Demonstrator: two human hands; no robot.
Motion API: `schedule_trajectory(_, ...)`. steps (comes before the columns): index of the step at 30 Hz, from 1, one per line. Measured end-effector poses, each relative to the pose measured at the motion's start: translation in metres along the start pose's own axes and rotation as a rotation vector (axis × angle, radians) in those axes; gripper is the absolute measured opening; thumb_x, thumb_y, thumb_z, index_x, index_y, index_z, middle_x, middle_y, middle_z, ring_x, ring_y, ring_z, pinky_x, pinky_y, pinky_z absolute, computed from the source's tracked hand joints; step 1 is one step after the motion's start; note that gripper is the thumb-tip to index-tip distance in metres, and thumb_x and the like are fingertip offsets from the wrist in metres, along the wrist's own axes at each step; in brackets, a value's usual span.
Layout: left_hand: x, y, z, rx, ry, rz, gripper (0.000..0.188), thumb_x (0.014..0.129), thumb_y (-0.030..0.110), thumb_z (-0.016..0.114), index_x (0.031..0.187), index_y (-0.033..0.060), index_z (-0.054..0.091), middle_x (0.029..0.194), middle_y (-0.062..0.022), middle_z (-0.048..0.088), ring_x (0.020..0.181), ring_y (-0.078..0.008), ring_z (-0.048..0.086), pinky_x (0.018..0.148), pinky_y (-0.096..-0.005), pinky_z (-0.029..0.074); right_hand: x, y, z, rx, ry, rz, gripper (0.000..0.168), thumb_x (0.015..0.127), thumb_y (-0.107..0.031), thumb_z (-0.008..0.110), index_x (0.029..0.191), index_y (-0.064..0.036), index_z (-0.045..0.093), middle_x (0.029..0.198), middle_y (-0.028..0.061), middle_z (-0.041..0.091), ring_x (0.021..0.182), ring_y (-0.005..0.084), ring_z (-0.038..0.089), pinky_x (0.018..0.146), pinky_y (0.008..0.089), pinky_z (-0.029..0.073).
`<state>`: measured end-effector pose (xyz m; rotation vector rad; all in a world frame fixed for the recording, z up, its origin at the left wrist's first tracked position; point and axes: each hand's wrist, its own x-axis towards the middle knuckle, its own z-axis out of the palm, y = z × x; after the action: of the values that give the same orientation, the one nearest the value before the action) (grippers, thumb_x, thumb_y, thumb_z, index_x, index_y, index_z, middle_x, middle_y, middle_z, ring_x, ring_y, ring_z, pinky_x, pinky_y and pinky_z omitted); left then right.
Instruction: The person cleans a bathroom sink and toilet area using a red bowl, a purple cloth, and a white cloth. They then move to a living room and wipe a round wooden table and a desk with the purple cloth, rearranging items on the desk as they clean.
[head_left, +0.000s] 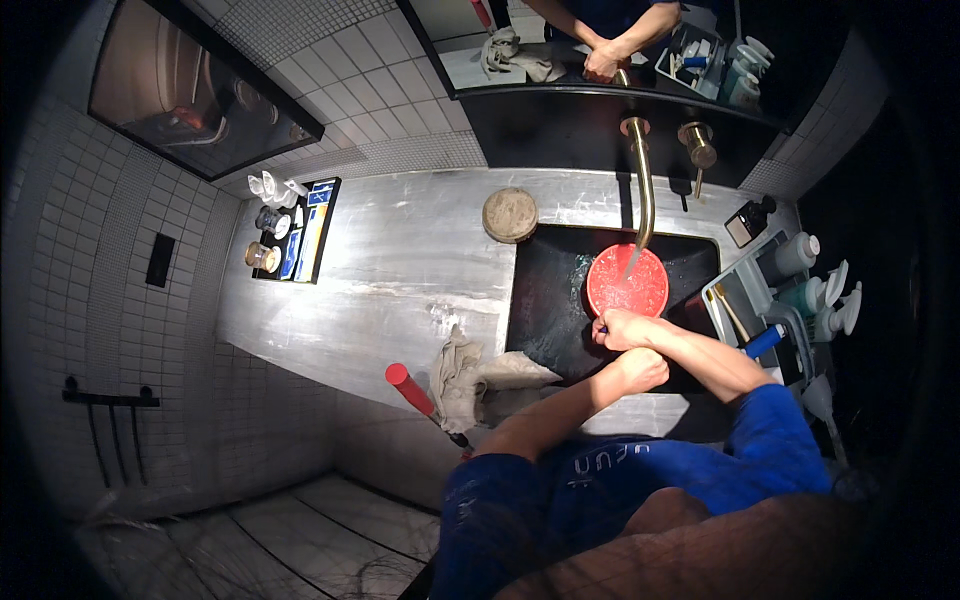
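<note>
A red bowl (609, 289) stands in a black sink (551, 300), and water runs into it from a brass wall spout (645, 191). Close against the bowl's near rim, my right hand (628, 330) has its fingers curled round a small dark-blue object (604, 329), mostly hidden. My left hand (645, 369) is balled just below the right wrist, over the sink's near side. Whether it holds anything is hidden. Both hands also show in the mirror (757, 22).
A round lid-like disc (511, 215) sits beside the sink. Grey cloths (459, 375) and a red-handled clamp (409, 388) are at the counter's front edge. Pump bottles (836, 311) and a tray (712, 319) with brushes flank the right. A black toiletries tray (322, 251) stands far left.
</note>
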<state>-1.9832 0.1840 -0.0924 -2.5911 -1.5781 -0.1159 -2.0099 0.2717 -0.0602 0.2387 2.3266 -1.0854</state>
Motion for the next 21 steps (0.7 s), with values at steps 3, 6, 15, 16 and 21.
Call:
schedule_trajectory(3, -0.026, -0.019, -0.035, -0.291, 0.020, -0.245, 0.014, 0.068, 0.018, 0.058, 0.070, 0.0082, 0.067, 0.078, -0.0116, 0.066, 0.078, -0.0273, 0.064, 0.072, -0.0394, 0.050, -0.045, -0.074, -0.043, -0.093, 0.270, -0.084, 0.033, 0.087, -0.038, 0.052, 0.089, -0.010, 0.069, 0.085, 0.0182, 0.067, 0.087, 0.0344, 0.064, 0.078, 0.0451, 0.049)
schedule_trajectory(6, -0.071, -0.075, -0.126, -0.317, -0.143, -0.572, 0.012, 0.064, 0.017, 0.057, 0.061, 0.0068, 0.062, 0.066, -0.0131, 0.063, 0.059, -0.0282, 0.062, 0.057, -0.0378, 0.051, -0.068, -0.053, -0.105, -0.380, 0.640, 0.154, 0.027, 0.084, -0.026, 0.052, 0.074, -0.007, 0.069, 0.075, 0.0198, 0.065, 0.073, 0.0351, 0.065, 0.070, 0.0443, 0.053)
schedule_trajectory(15, -0.228, -0.179, -0.106, 0.026, -0.168, -1.509, 0.051, 0.070, 0.035, 0.067, 0.113, 0.0084, 0.060, 0.113, -0.0157, 0.055, 0.114, -0.0313, 0.048, 0.098, -0.0532, 0.032, -0.016, 0.080, -0.213, -0.201, 0.939, 0.455, 0.049, 0.095, -0.040, 0.039, 0.097, 0.003, 0.062, 0.096, 0.0273, 0.062, 0.095, 0.0422, 0.059, 0.082, 0.0500, 0.046)
schedule_trajectory(16, -0.232, -0.180, -0.100, 0.080, -0.151, -1.498, 0.052, 0.070, 0.035, 0.068, 0.114, 0.0080, 0.059, 0.116, -0.0163, 0.054, 0.116, -0.0316, 0.046, 0.099, -0.0539, 0.031, -0.009, 0.089, -0.214, -0.173, 0.965, 0.445, 0.048, 0.095, -0.040, 0.038, 0.098, 0.002, 0.062, 0.097, 0.0266, 0.063, 0.096, 0.0422, 0.059, 0.082, 0.0502, 0.046)
schedule_trajectory(21, -0.210, -0.172, -0.083, 0.142, 0.038, -1.378, 0.060, 0.071, 0.033, 0.070, 0.122, 0.0055, 0.054, 0.129, -0.0186, 0.045, 0.125, -0.0335, 0.038, 0.102, -0.0557, 0.026, -0.006, 0.070, -0.220, -0.078, 0.898, 0.606, 0.045, 0.094, -0.041, 0.039, 0.100, -0.003, 0.062, 0.095, 0.0206, 0.065, 0.093, 0.0391, 0.061, 0.081, 0.0501, 0.046)
